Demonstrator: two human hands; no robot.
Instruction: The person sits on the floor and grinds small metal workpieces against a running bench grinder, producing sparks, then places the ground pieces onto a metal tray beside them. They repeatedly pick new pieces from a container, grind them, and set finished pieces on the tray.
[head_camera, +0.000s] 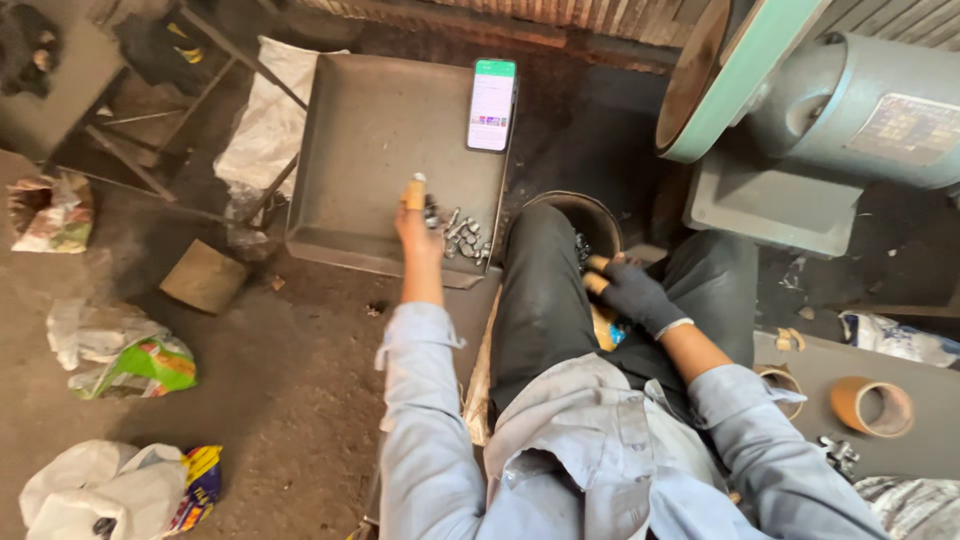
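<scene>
My left hand (418, 222) reaches forward into a shallow grey metal tray (370, 130), its taped fingertip next to a small heap of several shiny metal parts (462, 236); whether it holds one I cannot tell. My right hand (630, 292), in a dark glove with taped fingertips, rests between my knees beside a round dark bucket (585, 212) that holds more small metal parts. The gloved fingers are curled, and what they grip is hidden. A smartphone (492, 104) with a lit screen leans on the tray's far right rim.
A large grey motor with a green-rimmed disc (740, 80) stands at the right. Tape rolls (873, 405) lie on a grey slab at my right. Crumpled bags and wrappers (130, 360) litter the dirt floor at the left, with a cardboard scrap (203, 277) near the tray.
</scene>
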